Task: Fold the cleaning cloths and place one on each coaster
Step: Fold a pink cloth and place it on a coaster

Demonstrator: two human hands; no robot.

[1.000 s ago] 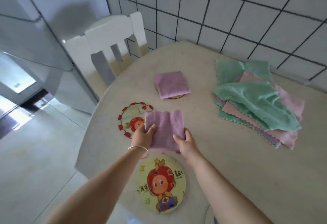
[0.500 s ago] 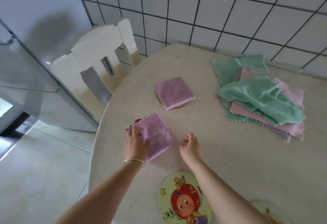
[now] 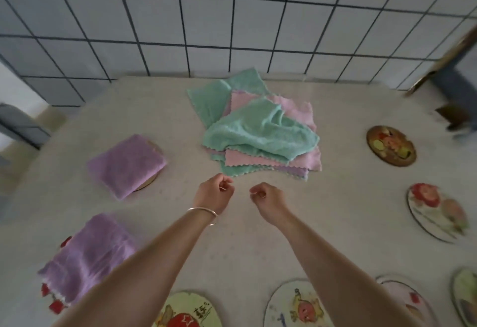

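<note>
- Both hands empty, fingers loosely curled — left hand [image 3: 213, 194], right hand [image 3: 268, 196].
- Unfolded cloth pile [image 3: 258, 130] lies just ahead on the bench [image 3: 335, 223] — left grip slightly nearer its near edge.

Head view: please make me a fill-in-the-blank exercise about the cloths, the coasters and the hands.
1. The two folded cloths on coasters are ____ in colour.
2. The top cloth of the unfolded pile is ____.
3. The bracelet is on the ____ wrist.
4. Both hands, left hand and right hand, hold ____.

Missing words: purple; green; left; nothing
</note>
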